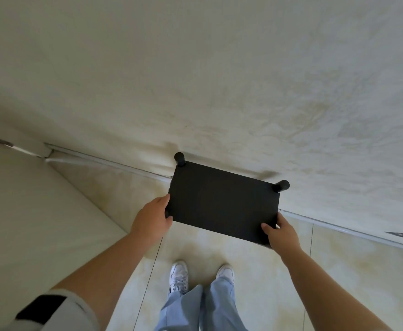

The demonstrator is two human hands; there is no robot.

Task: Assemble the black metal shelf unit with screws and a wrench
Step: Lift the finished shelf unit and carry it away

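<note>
Black shelf unit (223, 204) held between both hands – left hand (151, 219) and right hand (282, 232) each grip a near corner.

Black metal shelf unit (222, 204) held above the pale tiled floor (255, 259), close before the rough pale wall (219, 80). Left hand (151, 222) at its left end, right hand (282, 234) at its near right corner. White sneakers (179, 274) below, nearer the viewer.

You stand on a pale tiled floor (255, 271) in white sneakers (179, 274); a mottled cream wall (219, 80) rises ahead.
</note>
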